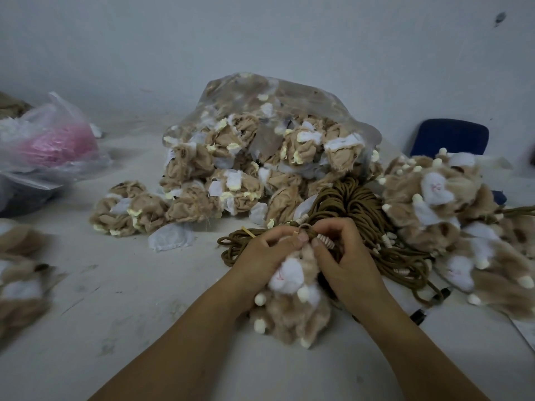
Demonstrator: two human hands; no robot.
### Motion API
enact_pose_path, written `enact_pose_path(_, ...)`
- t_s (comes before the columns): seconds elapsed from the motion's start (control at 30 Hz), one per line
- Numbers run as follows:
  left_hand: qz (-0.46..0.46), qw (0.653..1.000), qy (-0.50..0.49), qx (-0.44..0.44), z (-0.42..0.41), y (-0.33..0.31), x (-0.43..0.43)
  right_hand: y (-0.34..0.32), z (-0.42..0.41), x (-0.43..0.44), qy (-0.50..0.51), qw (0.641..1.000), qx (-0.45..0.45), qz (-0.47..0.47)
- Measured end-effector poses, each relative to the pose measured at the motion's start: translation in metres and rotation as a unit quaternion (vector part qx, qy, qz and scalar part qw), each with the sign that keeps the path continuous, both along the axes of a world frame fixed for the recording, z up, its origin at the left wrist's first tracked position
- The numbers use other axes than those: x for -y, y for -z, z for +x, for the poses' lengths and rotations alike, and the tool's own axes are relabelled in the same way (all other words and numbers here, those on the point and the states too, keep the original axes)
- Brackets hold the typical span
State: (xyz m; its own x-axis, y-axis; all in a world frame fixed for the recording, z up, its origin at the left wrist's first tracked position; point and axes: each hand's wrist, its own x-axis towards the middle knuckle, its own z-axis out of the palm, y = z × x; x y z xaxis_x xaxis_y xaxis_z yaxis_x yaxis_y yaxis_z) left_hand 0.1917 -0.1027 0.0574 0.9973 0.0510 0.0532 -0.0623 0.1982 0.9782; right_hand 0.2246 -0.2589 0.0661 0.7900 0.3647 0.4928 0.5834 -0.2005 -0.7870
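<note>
Bag (pixel 269 134) behind cords (pixel 347 204); plush pile (pixel 451 209) right.

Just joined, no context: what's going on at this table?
A person is fitting a cord to a plush toy. The left hand grips the toy's upper part. The right hand pinches a brown cord at the toy's top, beside a ribbed cream piece. A cord bundle lies just behind the hands, a clear bag of unfinished skins stands further back, and a pile of plush toys lies to the right.
</note>
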Motion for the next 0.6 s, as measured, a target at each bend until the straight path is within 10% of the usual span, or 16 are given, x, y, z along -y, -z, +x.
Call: enact_pose_path(0.6, 0.14, 0.989, -0.005, 0.041, -0.0003, 0.0006, 0.0029, 0.0055, 0.0055, 0.0035, 0.021, 0.999, -0.037, 0.006)
